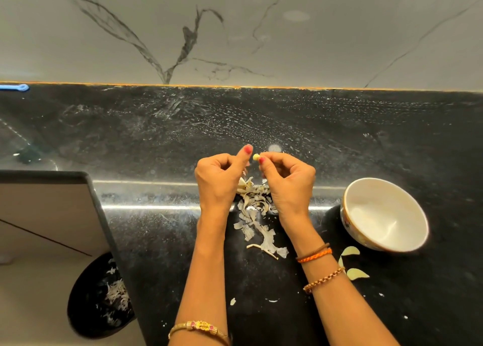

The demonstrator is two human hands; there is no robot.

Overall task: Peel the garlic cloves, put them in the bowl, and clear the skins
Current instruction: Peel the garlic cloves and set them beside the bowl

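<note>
A small pale yellow garlic clove [256,157] is pinched at the fingertips of my right hand [287,181], held above the black counter. My left hand [219,178] is right beside it, fingers curled and thumb raised next to the clove; whether it holds a bit of skin I cannot tell. Under both hands lies a pile of dry garlic skins [257,215]. A white bowl [407,243] stands to the right on the counter, tilted toward me, with pale cloves faintly visible inside. Two larger skin pieces [351,263] lie near the bowl.
The black stone counter [287,126] meets a marble wall behind. Its left edge drops off beside a cabinet; below on the floor stands a black bin [100,296] with skins in it. A blue object [15,87] lies at the far left back. Small skin flecks [232,301] dot the counter.
</note>
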